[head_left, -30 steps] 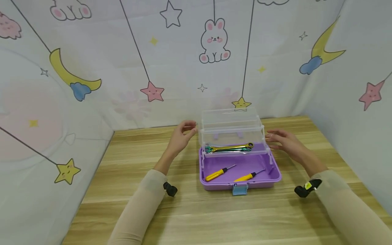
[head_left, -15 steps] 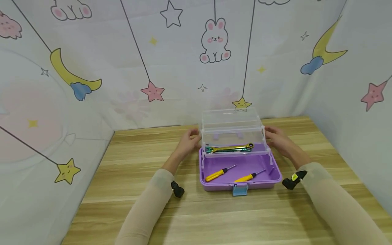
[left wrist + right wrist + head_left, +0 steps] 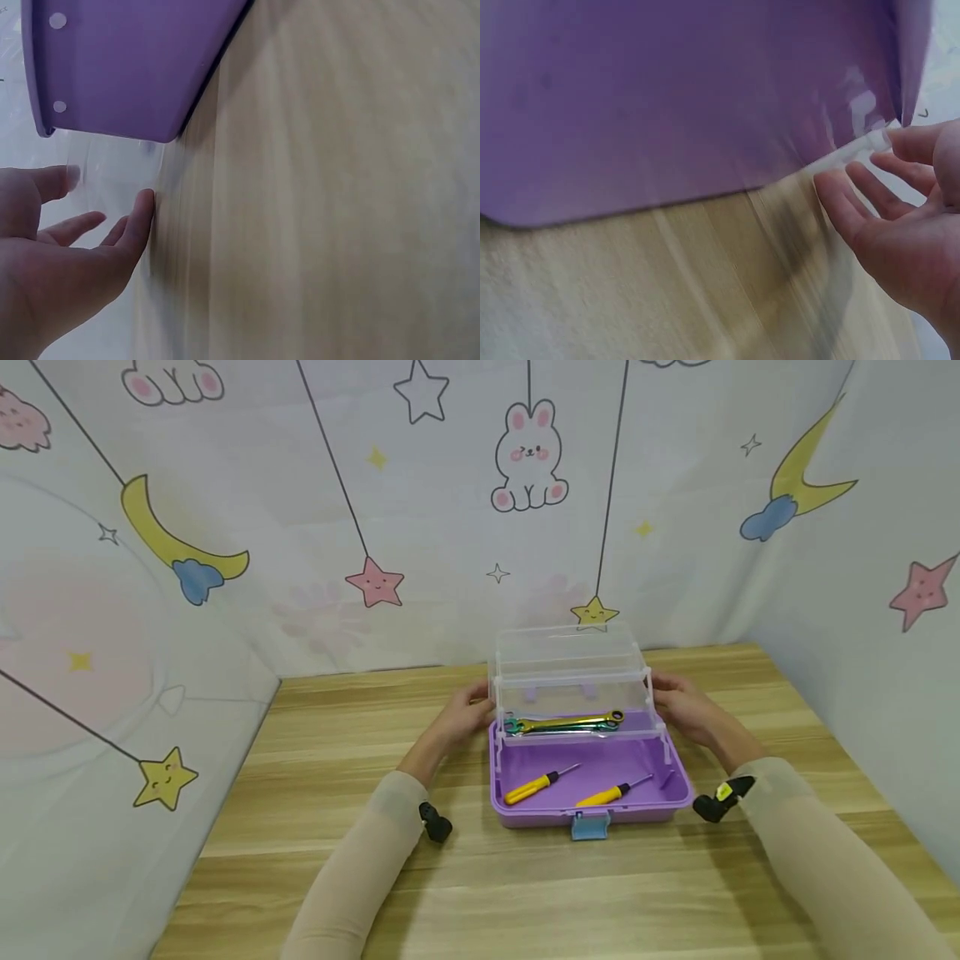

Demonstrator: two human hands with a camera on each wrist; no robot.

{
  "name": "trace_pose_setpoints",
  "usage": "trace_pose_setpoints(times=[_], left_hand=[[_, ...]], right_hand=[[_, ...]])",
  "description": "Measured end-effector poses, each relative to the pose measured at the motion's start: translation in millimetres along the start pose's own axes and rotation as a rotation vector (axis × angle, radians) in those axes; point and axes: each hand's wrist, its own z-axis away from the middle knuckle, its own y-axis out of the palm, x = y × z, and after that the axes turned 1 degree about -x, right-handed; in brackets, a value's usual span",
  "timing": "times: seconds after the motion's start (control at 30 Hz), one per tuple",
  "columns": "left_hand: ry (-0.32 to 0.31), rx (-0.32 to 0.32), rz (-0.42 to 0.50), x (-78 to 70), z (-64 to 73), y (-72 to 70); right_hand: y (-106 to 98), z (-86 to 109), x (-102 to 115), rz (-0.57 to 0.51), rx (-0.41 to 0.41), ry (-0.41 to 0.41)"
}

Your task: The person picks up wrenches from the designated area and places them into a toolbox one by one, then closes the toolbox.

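A purple toolbox (image 3: 588, 817) stands open, its clear lid (image 3: 564, 647) tipped back behind it. My left hand (image 3: 462, 717) holds the left end of the lid; in the left wrist view the thumb lies at one edge and the fingers (image 3: 139, 217) at the other. At the right end, my right hand (image 3: 682, 708) holds the lid the same way, fingers bent and thumb on its edge in the right wrist view. Gold and green wrenches (image 3: 566, 722) lie in the clear raised tray (image 3: 637, 732). Two yellow screwdrivers (image 3: 531, 788) lie in the purple base.
The light blue latch (image 3: 590, 827) hangs open at the toolbox's front. A wood-grain table (image 3: 352, 743) lies under everything. White cloth walls (image 3: 442, 518) with printed stars, moons and a rabbit stand close behind the box and at both sides.
Both hands have moved inward, from beside the toolbox onto the two ends of its clear lid. Over the last half second they barely move. The toolbox, wrenches and screwdrivers stay put.
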Motion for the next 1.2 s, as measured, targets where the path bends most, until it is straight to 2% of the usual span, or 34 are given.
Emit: trace_pose_setpoints(times=[0.13,0.4,0.6,0.77,0.97,1.07,1.2], left_hand=[[0.009,0.017,0.023,-0.5,-0.1,-0.3],[0.000,-0.021,0.032,-1.9,1.7,2.7],[0.060,-0.075,0.022,-5.5,0.2,5.6],[0.120,-0.072,0.029,-6.6,-0.8,6.5],[0.232,-0.084,-0.011,-10.3,-0.2,2.8],[0.257,-0.079,-0.018,-15.1,2.4,-0.5],[0.258,-0.040,0.028,-21.0,6.4,-6.3]], right_hand=[[0,0.1,-1,-0.017,-0.006,-0.018],[2,2.2,-4,-0.034,-0.038,-0.027],[4,4.0,1,-0.128,-0.051,-0.070],[1,8.8,7,-0.180,-0.046,-0.062],[-5,12.7,19,-0.169,-0.022,-0.064],[-6,14.7,26,-0.161,-0.023,-0.066],[-7,19.4,34,-0.093,-0.029,-0.061]])
